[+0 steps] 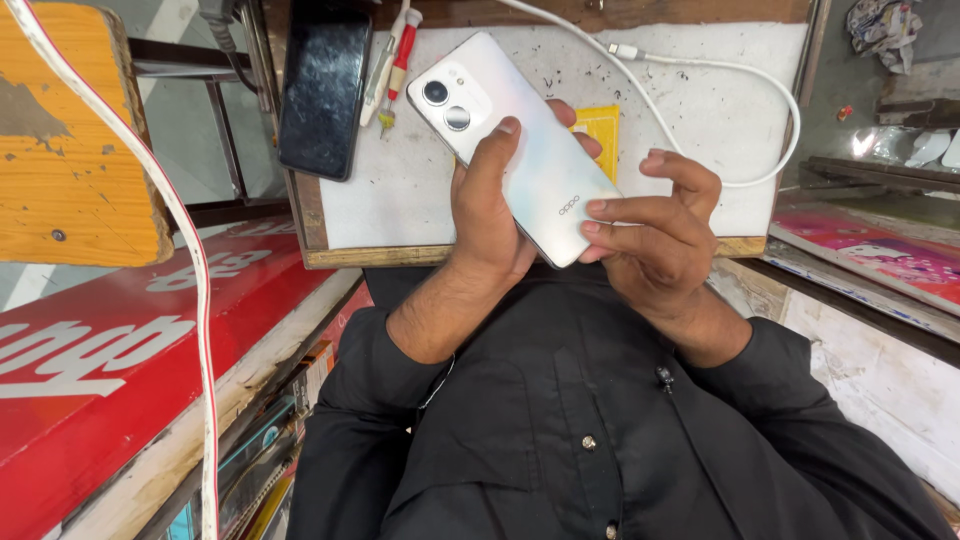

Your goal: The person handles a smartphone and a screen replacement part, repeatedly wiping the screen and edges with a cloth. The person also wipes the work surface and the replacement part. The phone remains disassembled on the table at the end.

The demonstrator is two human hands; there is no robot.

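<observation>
A white pearlescent phone [520,150] is held back-side up over a white work mat [720,150], its two round camera lenses toward the far left. My left hand [485,225] grips it from the left and underneath, thumb laid across the back. My right hand [655,235] holds the phone's near end, with fingertips pressed on that corner and edge and the upper fingers curled above it. Black sleeves cover both forearms.
A black phone [323,90] lies at the mat's left edge beside red- and white-handled tools [393,60]. A white charging cable [745,85] loops across the mat; a yellow card [603,125] sits behind the hands. A red board [100,350] and an orange wooden seat [70,150] are at the left.
</observation>
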